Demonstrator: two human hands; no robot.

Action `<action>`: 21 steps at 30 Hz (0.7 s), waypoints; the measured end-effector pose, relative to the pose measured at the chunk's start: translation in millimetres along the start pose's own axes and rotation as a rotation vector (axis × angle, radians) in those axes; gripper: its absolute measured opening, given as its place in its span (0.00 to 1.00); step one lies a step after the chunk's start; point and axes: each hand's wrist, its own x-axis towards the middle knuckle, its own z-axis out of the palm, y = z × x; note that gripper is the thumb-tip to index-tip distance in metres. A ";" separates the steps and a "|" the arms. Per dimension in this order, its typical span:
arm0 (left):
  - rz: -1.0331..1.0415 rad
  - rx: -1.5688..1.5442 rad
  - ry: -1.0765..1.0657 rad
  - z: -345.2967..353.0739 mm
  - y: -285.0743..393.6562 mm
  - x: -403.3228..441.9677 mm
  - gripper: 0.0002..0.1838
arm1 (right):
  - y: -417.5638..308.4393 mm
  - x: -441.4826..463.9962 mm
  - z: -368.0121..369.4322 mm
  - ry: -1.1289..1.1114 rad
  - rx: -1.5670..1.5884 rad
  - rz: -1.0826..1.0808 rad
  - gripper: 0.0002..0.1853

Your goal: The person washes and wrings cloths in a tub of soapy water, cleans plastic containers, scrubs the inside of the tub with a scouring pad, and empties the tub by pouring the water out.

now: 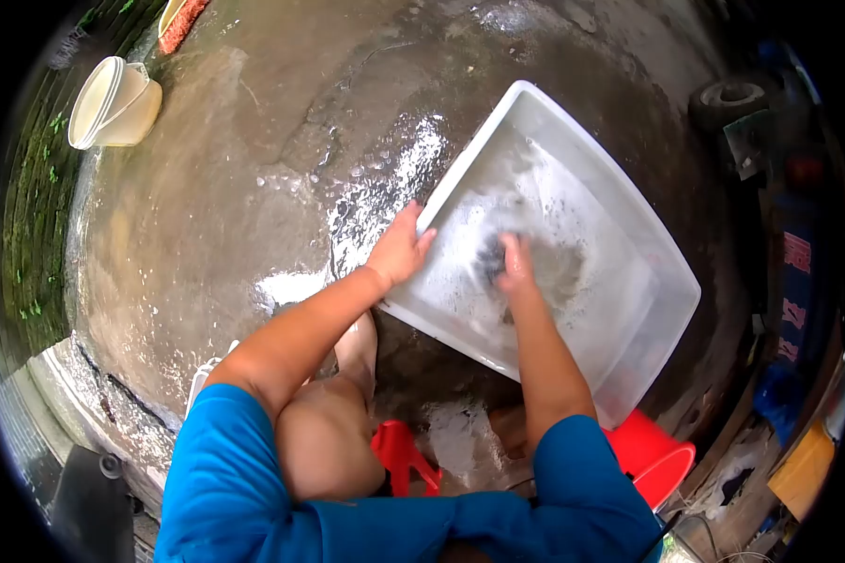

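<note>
A large white rectangular tub (603, 155) lies on the wet floor, with foamy water and dark specks in it. My left hand (401, 248) is closed on the tub's left rim, thumb on the inner side. Inside the tub, my right hand (514, 263) is at the foamy water, close to a dark patch (490, 258). Its fingers are partly hidden, so whether it holds the dark thing I cannot tell.
A cream bucket (130, 105) stands at the upper left near a mossy wall (28, 225). A red bucket (650, 455) touches the tub's lower corner. A red plastic stool (404, 458) is beneath me. A tire (730, 97) and clutter line the right side.
</note>
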 end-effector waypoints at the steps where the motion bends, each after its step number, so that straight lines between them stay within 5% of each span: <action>1: 0.074 -0.007 0.079 3.0 -6.5 3.0 0.29 | -25.4 -14.0 18.4 -0.197 0.130 -0.012 0.28; 4: 0.086 -0.161 0.009 -4.9 -4.6 8.1 0.32 | -59.2 -55.2 59.5 -0.259 -0.176 -0.186 0.20; 6: 0.039 -0.243 -0.024 -3.7 -6.5 4.4 0.32 | -54.0 -79.0 74.8 -0.404 -0.689 -0.840 0.12; 8: -0.086 -0.393 -0.090 -4.5 -7.2 9.8 0.31 | -30.1 -110.8 92.0 -0.486 -0.790 -0.873 0.12; 14: 0.137 0.057 0.097 -4.4 -9.2 8.7 0.26 | 23.3 -145.4 80.1 -0.263 -1.192 -1.038 0.11; 16: 0.141 0.177 0.110 -4.3 -10.5 10.3 0.25 | 23.3 -157.3 24.4 -0.265 -1.238 -1.147 0.11; 21: 0.110 0.253 0.129 -4.4 -6.0 13.6 0.26 | -1.0 -209.5 -161.0 -0.247 -1.361 -1.008 0.13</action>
